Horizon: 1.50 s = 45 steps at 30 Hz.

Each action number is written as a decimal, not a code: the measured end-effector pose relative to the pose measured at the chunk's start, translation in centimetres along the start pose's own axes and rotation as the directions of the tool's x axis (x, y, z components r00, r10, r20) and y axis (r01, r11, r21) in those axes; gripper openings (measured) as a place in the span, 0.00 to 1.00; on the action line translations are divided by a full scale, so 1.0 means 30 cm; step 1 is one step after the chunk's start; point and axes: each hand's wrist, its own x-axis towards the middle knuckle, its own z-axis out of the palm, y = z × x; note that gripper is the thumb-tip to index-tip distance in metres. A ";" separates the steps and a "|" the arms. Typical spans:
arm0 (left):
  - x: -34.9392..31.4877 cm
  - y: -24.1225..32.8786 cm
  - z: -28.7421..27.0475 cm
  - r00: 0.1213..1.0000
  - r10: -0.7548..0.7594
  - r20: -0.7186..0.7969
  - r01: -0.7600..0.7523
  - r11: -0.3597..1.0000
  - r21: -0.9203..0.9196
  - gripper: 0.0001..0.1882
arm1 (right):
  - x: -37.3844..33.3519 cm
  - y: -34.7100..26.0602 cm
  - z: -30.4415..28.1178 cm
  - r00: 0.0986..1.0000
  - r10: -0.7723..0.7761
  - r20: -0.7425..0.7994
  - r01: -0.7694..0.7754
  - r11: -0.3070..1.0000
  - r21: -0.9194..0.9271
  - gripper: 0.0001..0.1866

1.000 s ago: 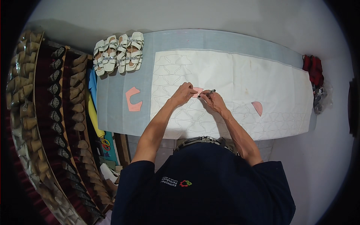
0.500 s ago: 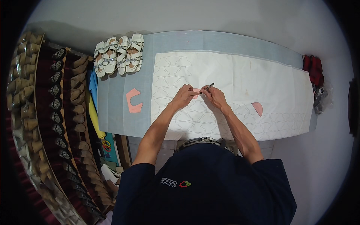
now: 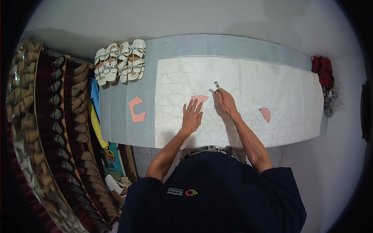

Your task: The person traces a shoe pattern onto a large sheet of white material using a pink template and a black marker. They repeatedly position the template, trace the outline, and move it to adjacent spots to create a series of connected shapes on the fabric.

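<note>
While our left hand (image 3: 192, 115) lies flat, fingertips pinning the pink curved paper pattern (image 3: 199, 98) on the white sheet (image 3: 248, 83), our right hand (image 3: 224, 103), just right, grips a small dark pen (image 3: 215, 86).

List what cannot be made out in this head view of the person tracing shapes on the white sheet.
- Pen in the right hand: too small, and the fingers cover its lower part.
- Pink template: its lower end is hidden under the left hand.
- Red bundle at the sheet's far end: too small and bent by the lens.
</note>
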 end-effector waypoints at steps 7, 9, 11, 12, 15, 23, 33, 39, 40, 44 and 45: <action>-0.005 0.001 0.006 0.990 -0.096 0.101 0.097 0.995 -0.010 0.32 | -0.018 -0.010 0.090 0.998 0.056 0.012 -0.053 0.986 -0.160 0.19; -0.007 0.001 0.016 0.991 -0.103 0.083 0.105 0.994 -0.018 0.32 | -0.009 -0.013 0.091 0.997 0.082 0.000 -0.081 0.979 -0.189 0.20; -0.007 0.006 0.021 0.994 -0.102 0.032 0.103 0.994 -0.022 0.33 | 0.007 -0.005 0.105 0.998 0.052 -0.021 -0.055 0.975 -0.216 0.21; 0.001 0.001 0.019 0.995 -0.092 0.029 0.092 0.996 0.002 0.33 | 0.016 -0.001 0.106 0.997 0.064 -0.039 -0.071 0.977 -0.203 0.22; 0.067 -0.033 -0.001 0.997 -0.064 0.032 0.064 0.998 0.021 0.33 | 0.063 -0.002 0.097 0.993 0.110 -0.048 -0.117 0.974 -0.193 0.22; 0.141 -0.092 -0.011 0.998 -0.061 0.013 0.062 0.995 -0.077 0.34 | 0.133 -0.031 0.048 0.991 0.126 0.036 -0.116 0.972 -0.203 0.23; 0.166 -0.022 0.045 0.975 -0.222 -0.015 0.222 0.975 -0.005 0.37 | 0.121 -0.019 0.071 0.997 0.055 -0.055 -0.065 0.977 -0.205 0.26; 0.131 -0.037 0.027 0.982 -0.183 -0.041 0.181 0.983 -0.041 0.37 | 0.098 0.006 0.034 1.000 0.006 -0.020 -0.011 0.966 -0.260 0.32; 0.132 -0.041 0.016 0.984 -0.180 -0.003 0.180 0.982 -0.057 0.36 | 0.104 0.006 0.030 1.000 -0.009 -0.013 0.006 0.966 -0.258 0.32; 0.120 -0.069 -0.001 0.989 -0.149 -0.003 0.149 0.986 -0.073 0.36 | 0.177 0.002 0.030 0.999 -0.047 -0.003 0.044 0.967 -0.252 0.36; 0.119 -0.068 0.001 0.990 -0.133 -0.044 0.130 0.989 -0.068 0.37 | 0.223 -0.003 0.022 0.999 -0.050 -0.009 0.046 0.965 -0.257 0.37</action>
